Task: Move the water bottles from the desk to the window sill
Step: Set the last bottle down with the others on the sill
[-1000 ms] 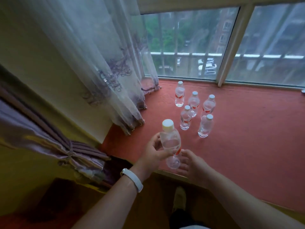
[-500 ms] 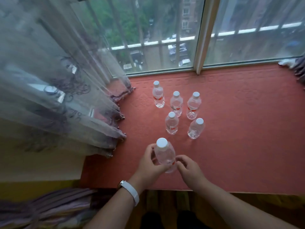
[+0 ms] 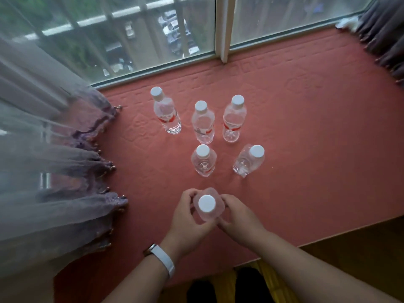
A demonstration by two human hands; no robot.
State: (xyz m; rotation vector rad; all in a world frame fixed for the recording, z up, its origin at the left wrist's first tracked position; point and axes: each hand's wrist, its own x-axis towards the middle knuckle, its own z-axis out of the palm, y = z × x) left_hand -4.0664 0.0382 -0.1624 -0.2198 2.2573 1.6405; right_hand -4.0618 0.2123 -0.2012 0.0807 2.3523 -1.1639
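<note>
Both hands have their grip clamped on one water bottle [image 3: 207,207]. The left hand [image 3: 188,224] wraps its left side and the right hand [image 3: 239,219] curls round the other side lower down. A second ago this bottle hung tilted over the near edge of the window sill [image 3: 306,162]. Now it has come forward and down, and it is upright, low over the sill's red surface. From above I cannot tell whether its base already touches. I judge the set-down nearly done, with only the release left.

Five standing bottles [image 3: 203,125] are grouped ahead. The nearest standing bottle [image 3: 203,161] is close beyond the fingertips, so drawing the hands backward looks safest. A sheer curtain [image 3: 54,176] hangs at the left, well apart.
</note>
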